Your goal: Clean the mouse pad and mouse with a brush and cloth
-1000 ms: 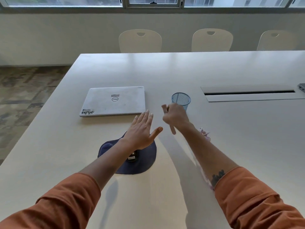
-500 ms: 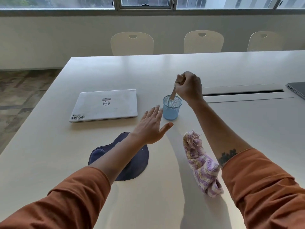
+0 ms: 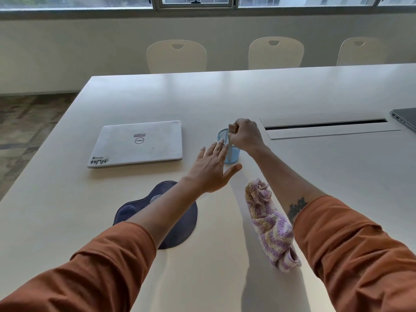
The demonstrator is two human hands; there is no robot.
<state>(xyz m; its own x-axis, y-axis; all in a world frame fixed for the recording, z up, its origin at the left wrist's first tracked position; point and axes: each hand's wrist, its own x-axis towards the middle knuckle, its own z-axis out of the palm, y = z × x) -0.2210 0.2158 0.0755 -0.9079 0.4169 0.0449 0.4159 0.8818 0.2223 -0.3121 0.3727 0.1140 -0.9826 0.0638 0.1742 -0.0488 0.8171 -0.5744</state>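
Observation:
A dark blue mouse pad [image 3: 180, 224] lies on the white table, mostly crossed by my left forearm; the mouse is hidden. A crumpled purple and yellow cloth [image 3: 269, 226] lies to its right. Behind them stands a blue mesh cup [image 3: 231, 155]. My right hand [image 3: 245, 135] is curled over the cup's rim and pinches the top of the brush handle [image 3: 229, 134], whose lower part sits inside the cup. My left hand [image 3: 211, 170] hovers flat with fingers spread, its fingertips in front of the cup's left side.
A closed white laptop [image 3: 139, 143] lies at the back left. A cable slot [image 3: 324, 126] runs across the table at the right, with a grey laptop corner [image 3: 405, 117] at the edge. Several chairs [image 3: 176, 56] stand behind the table.
My right hand has lowered onto the cup, pushing the brush down into it. My left hand has slid forward toward the cup's side.

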